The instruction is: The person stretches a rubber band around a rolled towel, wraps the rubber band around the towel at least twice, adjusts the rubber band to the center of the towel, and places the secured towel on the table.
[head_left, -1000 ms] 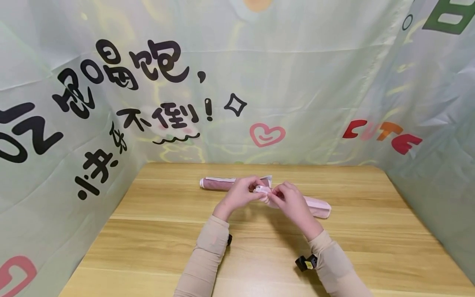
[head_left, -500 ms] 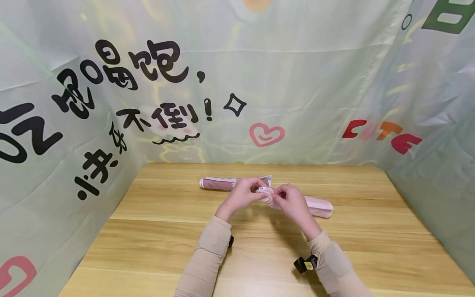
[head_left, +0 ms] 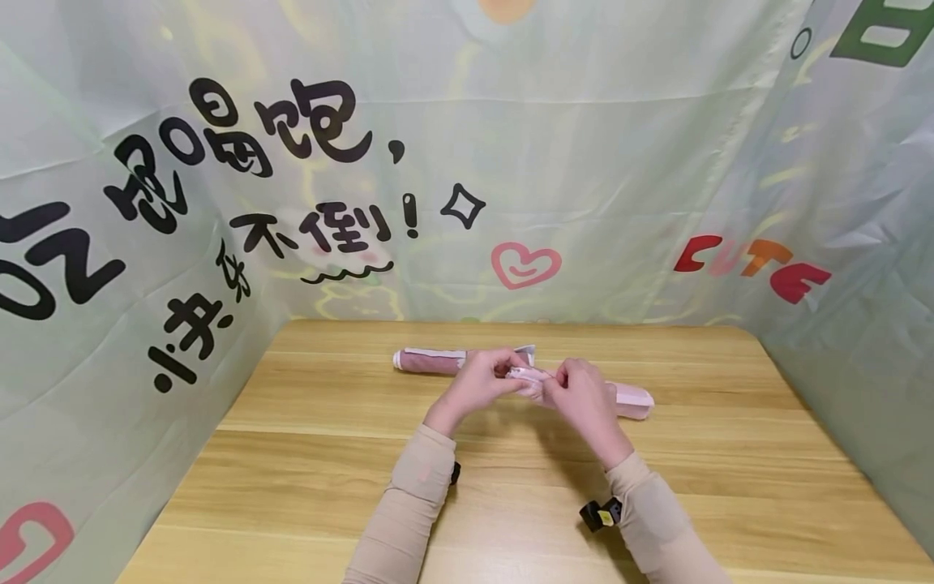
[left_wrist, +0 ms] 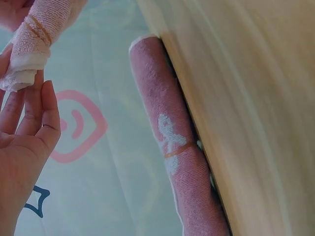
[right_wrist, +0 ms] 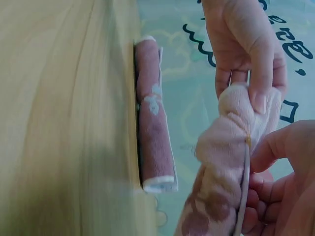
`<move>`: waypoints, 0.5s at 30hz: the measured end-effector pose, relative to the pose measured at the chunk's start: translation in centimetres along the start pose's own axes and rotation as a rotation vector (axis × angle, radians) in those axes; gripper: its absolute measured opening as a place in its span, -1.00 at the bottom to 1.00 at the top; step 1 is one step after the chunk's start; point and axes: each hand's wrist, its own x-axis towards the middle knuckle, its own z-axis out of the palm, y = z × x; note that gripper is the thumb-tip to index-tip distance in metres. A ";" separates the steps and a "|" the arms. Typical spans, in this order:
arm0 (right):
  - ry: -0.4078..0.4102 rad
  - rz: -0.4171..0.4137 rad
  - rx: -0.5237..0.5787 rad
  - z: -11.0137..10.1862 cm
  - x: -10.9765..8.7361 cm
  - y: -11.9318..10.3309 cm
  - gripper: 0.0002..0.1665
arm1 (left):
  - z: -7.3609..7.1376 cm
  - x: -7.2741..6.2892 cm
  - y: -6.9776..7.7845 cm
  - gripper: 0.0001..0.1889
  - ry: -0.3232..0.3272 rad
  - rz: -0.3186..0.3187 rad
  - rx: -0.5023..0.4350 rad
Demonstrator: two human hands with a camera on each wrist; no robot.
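As the head view shows, the pale pink roll (head_left: 633,401) is held above the bench (head_left: 328,487), its long axis running from the left hand (head_left: 474,388), which pinches the left end, past the right hand (head_left: 587,403) toward the right edge; a mauve roll (head_left: 426,362) lies near the far edge. In the left wrist view, an orange band (left_wrist: 41,30) encircles the pale pink roll between both hands. In the right wrist view, the right hand, nearer the band, grips the roll there; whether it holds the band, I cannot tell.
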 end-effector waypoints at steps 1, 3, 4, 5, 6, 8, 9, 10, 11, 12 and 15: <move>-0.005 0.003 -0.009 -0.1 0.1 0.1 -0.77 | -0.1 0.0 0.0 -0.88 0.002 0.008 -0.001; -0.013 0.008 -0.026 -0.4 0.2 0.3 -0.75 | -0.3 -0.1 0.1 -0.89 0.008 0.021 -0.001; -0.015 0.011 -0.034 -0.4 0.2 0.5 -0.74 | -0.4 -0.1 0.2 -0.89 0.012 0.024 -0.001; -0.020 0.014 -0.040 -0.5 0.3 0.6 -0.73 | -0.5 -0.1 0.2 -0.90 0.016 0.027 -0.001; -0.023 0.016 -0.048 -0.6 0.3 0.7 -0.74 | -0.6 -0.1 0.2 -0.90 0.020 0.030 -0.003; -0.027 0.019 -0.065 -0.8 0.3 0.8 -0.75 | -0.7 -0.2 0.2 -0.91 0.028 0.035 -0.002; -0.030 0.016 -0.072 -0.8 0.3 0.9 -0.74 | -0.8 -0.2 0.1 -0.91 0.031 0.037 -0.002; -0.033 0.014 -0.078 -0.8 0.3 0.9 -0.75 | -0.8 -0.2 0.1 -0.92 0.034 0.039 -0.003; -0.035 0.012 -0.084 -0.9 0.3 0.9 -0.75 | -0.9 -0.2 0.0 -0.92 0.037 0.043 -0.003; -0.038 0.012 -0.090 -0.9 0.3 1.0 -0.76 | -0.9 -0.2 0.0 -0.92 0.041 0.046 -0.001; -0.044 -0.012 -0.089 -0.9 0.4 1.0 -0.76 | -0.9 -0.2 -0.2 -0.92 0.048 0.044 -0.001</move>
